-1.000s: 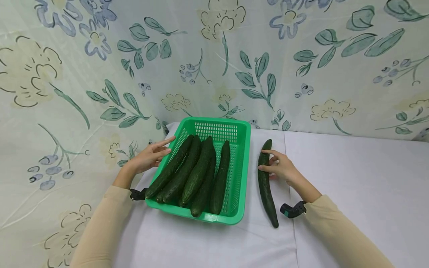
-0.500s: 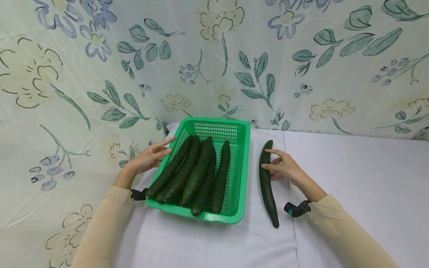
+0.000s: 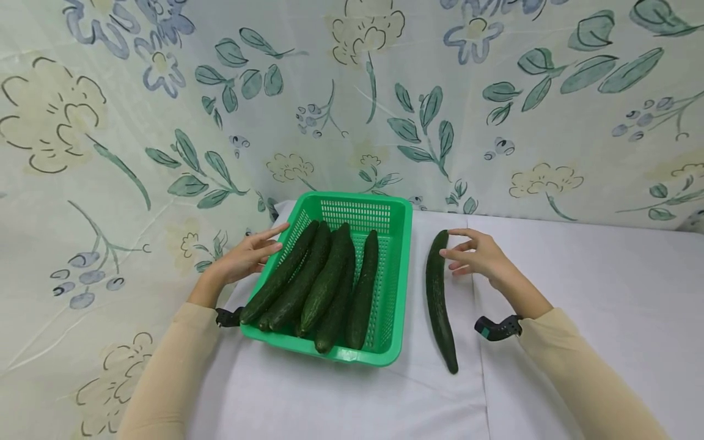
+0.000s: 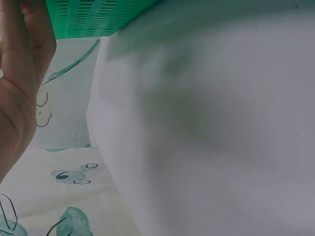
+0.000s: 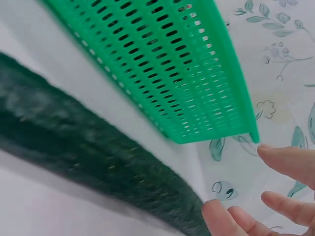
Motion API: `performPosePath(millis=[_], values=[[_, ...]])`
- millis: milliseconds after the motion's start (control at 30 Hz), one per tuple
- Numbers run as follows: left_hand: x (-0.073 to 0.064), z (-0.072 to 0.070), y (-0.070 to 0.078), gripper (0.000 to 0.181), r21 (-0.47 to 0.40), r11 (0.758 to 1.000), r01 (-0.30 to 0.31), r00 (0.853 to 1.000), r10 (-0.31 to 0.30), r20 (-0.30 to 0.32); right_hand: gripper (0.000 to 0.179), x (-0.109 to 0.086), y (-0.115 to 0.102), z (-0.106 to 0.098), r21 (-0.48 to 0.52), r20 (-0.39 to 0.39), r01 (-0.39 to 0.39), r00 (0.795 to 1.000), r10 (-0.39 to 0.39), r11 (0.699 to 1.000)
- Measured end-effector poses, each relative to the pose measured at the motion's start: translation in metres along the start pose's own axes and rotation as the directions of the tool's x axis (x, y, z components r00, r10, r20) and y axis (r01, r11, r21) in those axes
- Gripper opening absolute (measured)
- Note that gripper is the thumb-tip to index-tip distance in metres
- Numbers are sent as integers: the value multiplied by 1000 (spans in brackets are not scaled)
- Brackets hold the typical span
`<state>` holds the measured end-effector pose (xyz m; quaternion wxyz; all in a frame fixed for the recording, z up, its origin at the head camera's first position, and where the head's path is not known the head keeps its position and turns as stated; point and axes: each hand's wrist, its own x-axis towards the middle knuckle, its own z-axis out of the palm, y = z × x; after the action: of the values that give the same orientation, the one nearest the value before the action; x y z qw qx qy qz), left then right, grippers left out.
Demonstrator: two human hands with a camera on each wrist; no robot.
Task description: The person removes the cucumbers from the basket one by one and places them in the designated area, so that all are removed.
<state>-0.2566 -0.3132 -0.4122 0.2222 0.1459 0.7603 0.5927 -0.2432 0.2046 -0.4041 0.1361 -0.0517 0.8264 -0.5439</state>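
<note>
From the head view, we see the left hand (image 3: 249,255) with fingers extended against the left side of the green basket (image 3: 404,281), curled round nothing. Just right of that hand, inside the basket, several cucumbers (image 3: 324,287) lie lengthwise together. The right hand (image 3: 476,256) is loosely spread, thumb and index finger at the far end of the lone cucumber (image 3: 439,299); we see it gripping nothing, though whether the thumb touches we cannot tell. That cucumber lies left of the right hand, between it and the basket, its other end reaching back toward the person across the white cloth (image 3: 352,400). Beyond both hands hangs a floral fabric (image 3: 363,122).

In the left wrist view, we find the basket's slotted wall up and right of the fingers, whose tips are cut off.

In the right wrist view, we see parted fingers, one tip at the lone cucumber's end, its body stretching leftward.
</note>
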Motion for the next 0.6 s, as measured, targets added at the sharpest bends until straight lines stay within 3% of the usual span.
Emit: performPosePath(millis=[300, 600], values=[[1, 2, 1, 57, 2, 1000, 29, 999, -29, -22, 65, 4, -41, -3, 100, -12, 42, 999, -41, 994], [0, 1, 1, 58, -3, 1000, 29, 999, -29, -23, 61, 14, -79, 10, 131, 11, 77, 997, -80, 988]])
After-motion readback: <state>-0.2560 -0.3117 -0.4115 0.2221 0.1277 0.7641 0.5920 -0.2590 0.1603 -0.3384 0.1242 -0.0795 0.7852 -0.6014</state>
